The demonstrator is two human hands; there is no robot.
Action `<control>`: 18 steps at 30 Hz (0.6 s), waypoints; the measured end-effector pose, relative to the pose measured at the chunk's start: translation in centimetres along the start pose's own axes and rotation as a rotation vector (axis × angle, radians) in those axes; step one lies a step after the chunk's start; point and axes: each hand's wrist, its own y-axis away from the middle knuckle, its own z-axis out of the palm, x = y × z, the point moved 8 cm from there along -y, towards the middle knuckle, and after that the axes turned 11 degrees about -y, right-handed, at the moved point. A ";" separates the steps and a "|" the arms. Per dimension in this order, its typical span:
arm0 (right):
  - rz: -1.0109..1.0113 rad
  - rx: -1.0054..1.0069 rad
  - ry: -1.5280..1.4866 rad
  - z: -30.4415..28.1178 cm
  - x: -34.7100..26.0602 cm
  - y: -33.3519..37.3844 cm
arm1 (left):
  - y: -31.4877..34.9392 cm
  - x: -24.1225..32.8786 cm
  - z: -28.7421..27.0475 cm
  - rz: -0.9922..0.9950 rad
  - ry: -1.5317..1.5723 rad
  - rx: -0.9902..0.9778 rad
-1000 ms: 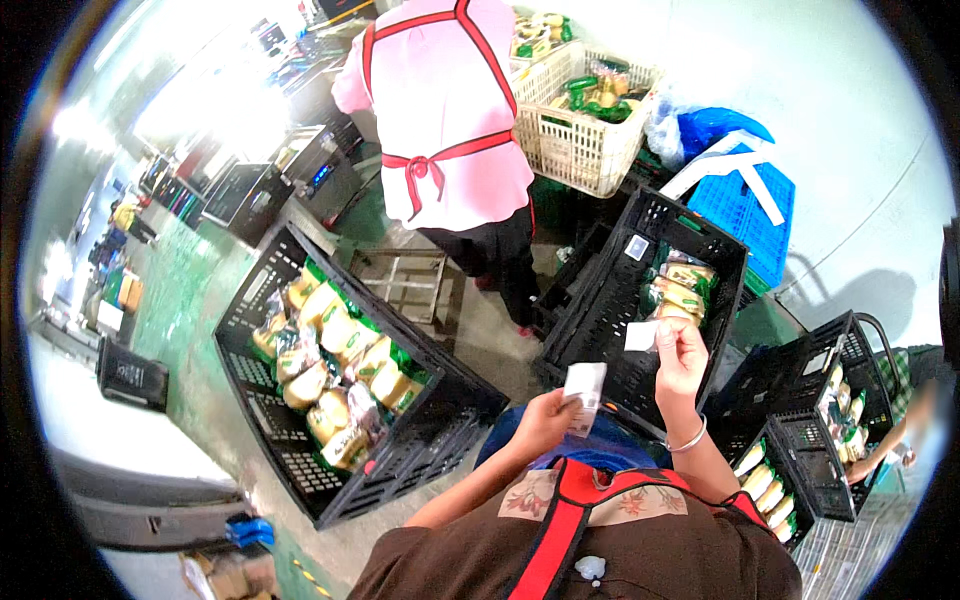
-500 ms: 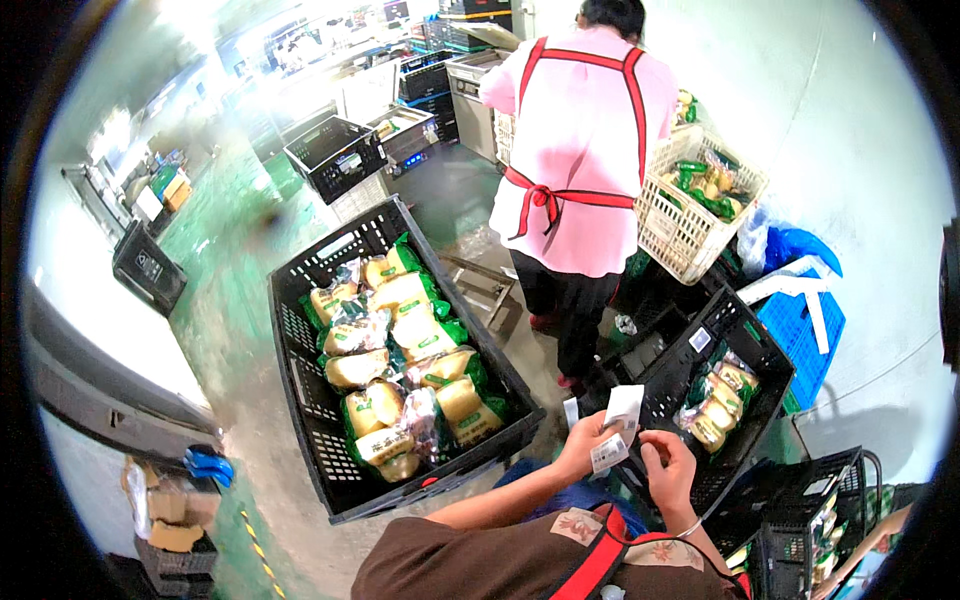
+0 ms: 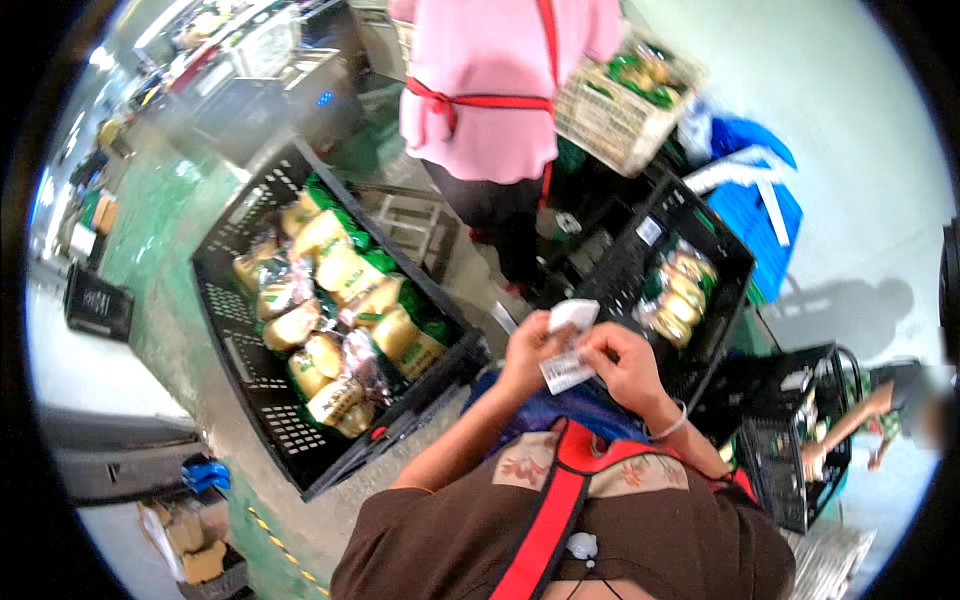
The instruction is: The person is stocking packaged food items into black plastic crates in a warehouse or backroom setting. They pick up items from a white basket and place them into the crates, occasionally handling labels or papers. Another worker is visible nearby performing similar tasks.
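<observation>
Head view, looking straight down, and both hands meet right in the middle over a small stack of white paper slips point(image 3: 567, 345). Left hand point(image 3: 527, 352) has its grip closed on the slips from the left side, thumb on top, while the right hand point(image 3: 622, 366) pinches the lower slip from the right, fingers curled around its edge; a thin bracelet point(image 3: 668, 427) circles that right wrist. So the slips sit between the two hands, held up in the air above a blue bundle point(image 3: 575, 408), and just right of the big black crate point(image 3: 318, 310). That crate is the landmark: it lies on the green floor point(image 3: 150, 215), packed with yellow-and-green bagged goods point(image 3: 345, 300) that are heaped along its near and right side. To the right of it, past the hands, a second black crate point(image 3: 665, 270) carries a smaller row of the same kind of packs. Beyond the big crate, at its far right corner, a co-worker in a pink top and red apron strings point(image 3: 490, 100) stands with their back turned, and a pale wicker-style basket point(image 3: 620, 110) of green packs sits just beside that person. Farther right of the crate, a blue crate point(image 3: 760, 210) rests against the wall. Near the lower edge, the person's brown top and red apron strap point(image 3: 560, 500) fill the view.
</observation>
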 end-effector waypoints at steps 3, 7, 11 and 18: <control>-0.139 0.327 -0.220 -4.7 -0.5 0.6 | -0.4 -0.2 0.1 -0.297 0.127 0.001; -0.058 0.570 -0.716 -10.6 3.8 1.3 | -1.2 0.2 1.3 -0.299 0.131 -0.036; 0.045 0.446 -0.739 -7.6 6.5 1.2 | -1.8 2.4 4.2 -0.200 0.036 -0.077; 0.231 0.594 -0.789 -8.3 8.9 4.0 | -1.9 3.3 8.7 -0.227 -0.172 -0.162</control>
